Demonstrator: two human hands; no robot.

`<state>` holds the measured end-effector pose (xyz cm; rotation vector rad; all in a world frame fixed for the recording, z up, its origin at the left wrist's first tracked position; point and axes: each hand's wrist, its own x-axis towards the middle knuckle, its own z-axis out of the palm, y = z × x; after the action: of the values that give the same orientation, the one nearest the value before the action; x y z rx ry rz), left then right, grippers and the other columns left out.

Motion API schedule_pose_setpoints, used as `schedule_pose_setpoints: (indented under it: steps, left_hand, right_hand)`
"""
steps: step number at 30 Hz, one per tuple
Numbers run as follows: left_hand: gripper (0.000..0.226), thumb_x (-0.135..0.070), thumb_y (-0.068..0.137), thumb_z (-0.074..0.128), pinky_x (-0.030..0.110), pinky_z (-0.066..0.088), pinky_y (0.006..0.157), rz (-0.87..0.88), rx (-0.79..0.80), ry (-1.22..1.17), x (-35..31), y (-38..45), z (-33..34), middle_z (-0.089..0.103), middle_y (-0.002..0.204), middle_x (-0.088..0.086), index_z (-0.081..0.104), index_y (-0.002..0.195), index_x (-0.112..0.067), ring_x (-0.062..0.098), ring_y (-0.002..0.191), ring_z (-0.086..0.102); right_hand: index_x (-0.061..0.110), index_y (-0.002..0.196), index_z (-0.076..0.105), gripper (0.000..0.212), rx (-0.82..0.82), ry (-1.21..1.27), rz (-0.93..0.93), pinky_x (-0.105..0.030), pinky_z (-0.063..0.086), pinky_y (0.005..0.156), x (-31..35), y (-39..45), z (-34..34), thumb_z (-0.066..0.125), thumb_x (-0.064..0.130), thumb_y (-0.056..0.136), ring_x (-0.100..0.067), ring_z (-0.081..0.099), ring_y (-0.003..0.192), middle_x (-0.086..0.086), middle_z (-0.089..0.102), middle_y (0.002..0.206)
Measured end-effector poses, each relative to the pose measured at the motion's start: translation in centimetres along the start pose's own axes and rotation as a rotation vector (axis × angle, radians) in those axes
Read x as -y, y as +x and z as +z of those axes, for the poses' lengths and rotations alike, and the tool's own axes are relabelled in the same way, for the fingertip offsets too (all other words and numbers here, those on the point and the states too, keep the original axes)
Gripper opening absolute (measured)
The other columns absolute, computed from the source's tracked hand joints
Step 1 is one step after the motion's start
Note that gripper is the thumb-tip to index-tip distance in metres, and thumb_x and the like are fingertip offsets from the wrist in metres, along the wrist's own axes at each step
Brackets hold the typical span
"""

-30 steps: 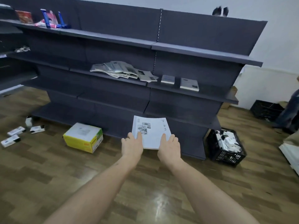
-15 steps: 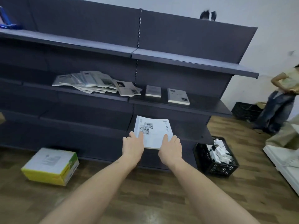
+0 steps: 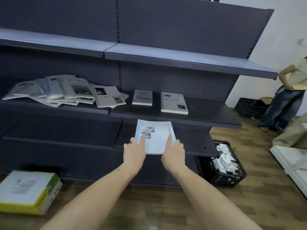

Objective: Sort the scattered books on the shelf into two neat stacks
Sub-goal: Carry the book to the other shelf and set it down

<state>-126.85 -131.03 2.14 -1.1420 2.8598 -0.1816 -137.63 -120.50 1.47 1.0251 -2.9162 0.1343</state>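
I hold a white book flat in the air in front of the dark shelf unit, just below its middle shelf. My left hand grips its near left edge and my right hand grips its near right edge, thumbs on the cover. On the middle shelf a scattered heap of several grey books lies at the left. Right of it lie a small grey book and a larger grey book, side by side and apart.
A yellow and white carton sits on the wooden floor at the lower left. A black crate of white packets stands at the shelf's right end. A person stands at the far right, beside another black crate.
The view has come closer to the shelf and swung right. The book in both hands has risen towards the middle shelf. The person at the right has come fully into view.
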Motion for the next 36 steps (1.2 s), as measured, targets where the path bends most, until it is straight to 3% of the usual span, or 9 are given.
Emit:
schedule_pose_setpoints:
  steps: [5,8,11,18,24,26,31,36]
  left_hand:
    - [0.074,-0.009,0.078,0.063,0.028,0.031,0.066,-0.036,-0.030,-0.046,-5.2,7.8,-1.4,0.045,0.103,0.008,0.027,0.142,-0.018,0.015,0.065,0.039]
    - [0.077,-0.009,0.084,0.056,0.028,0.030,0.066,-0.068,-0.056,-0.067,-7.4,11.3,-1.9,0.045,0.104,0.009,0.018,0.150,-0.019,0.014,0.059,0.033]
    - [0.080,-0.009,0.087,0.051,0.027,0.032,0.066,-0.050,-0.065,-0.039,-8.8,14.5,-2.3,0.045,0.108,0.010,0.009,0.154,-0.018,0.015,0.063,0.039]
    - [0.089,-0.006,0.081,0.060,0.028,0.036,0.068,0.064,0.026,-0.030,-10.0,21.8,-1.2,0.042,0.119,0.017,0.009,0.153,-0.016,0.016,0.066,0.046]
    - [0.090,-0.004,0.082,0.061,0.034,0.045,0.084,0.208,0.060,-0.028,-10.0,27.2,1.0,0.039,0.132,0.021,0.010,0.154,-0.016,0.025,0.093,0.060]
    - [0.085,-0.010,0.081,0.068,0.037,0.046,0.085,0.229,0.066,-0.043,-9.9,28.9,1.1,0.041,0.130,0.018,0.019,0.151,-0.017,0.029,0.101,0.058]
    - [0.080,-0.047,0.078,0.075,0.043,0.042,0.095,0.263,0.103,-0.077,-9.1,32.5,1.6,0.033,0.141,0.019,0.037,0.142,-0.020,0.034,0.118,0.047]
    - [0.089,-0.055,0.073,0.075,0.045,0.038,0.099,0.283,0.156,-0.085,-8.2,34.4,1.5,0.031,0.142,0.015,0.032,0.146,-0.027,0.035,0.120,0.043]
  right_hand:
    - [0.007,0.154,0.007,0.082,-0.071,-0.014,-0.038,-0.029,0.037,0.081,-4.6,8.8,-0.7,0.050,0.012,0.083,-0.021,0.030,0.086,-0.014,0.040,0.121]
    - [0.008,0.153,0.009,0.084,-0.086,-0.001,-0.041,-0.028,0.038,0.080,-6.5,12.5,-0.5,0.051,0.010,0.081,-0.021,0.035,0.087,-0.014,0.039,0.124]
    - [0.010,0.153,0.012,0.084,-0.091,0.034,-0.020,-0.028,0.038,0.081,-7.7,15.7,0.0,0.051,0.008,0.078,-0.022,0.036,0.088,-0.017,0.036,0.130]
    - [0.011,0.148,0.021,0.072,-0.001,-0.016,0.001,-0.029,0.033,0.076,-9.2,22.4,1.4,0.052,0.014,0.082,-0.022,0.031,0.086,-0.014,0.040,0.119]
    - [0.012,0.146,0.025,0.067,0.114,-0.009,0.055,-0.035,0.037,0.085,-10.0,26.0,4.1,0.051,0.015,0.084,-0.031,0.042,0.105,-0.018,0.042,0.125]
    - [0.011,0.141,0.030,0.063,0.093,-0.030,0.059,-0.035,0.038,0.084,-9.9,27.4,4.3,0.053,0.015,0.083,-0.033,0.045,0.104,-0.017,0.044,0.123]
    - [0.013,0.136,0.042,0.067,0.044,-0.082,0.057,-0.038,0.040,0.076,-9.5,30.3,5.0,0.066,0.018,0.074,-0.035,0.050,0.098,-0.016,0.051,0.118]
    - [0.016,0.141,0.037,0.079,0.030,-0.019,0.031,-0.040,0.045,0.082,-9.4,31.6,5.6,0.075,0.034,0.074,-0.035,0.050,0.102,-0.016,0.048,0.124]
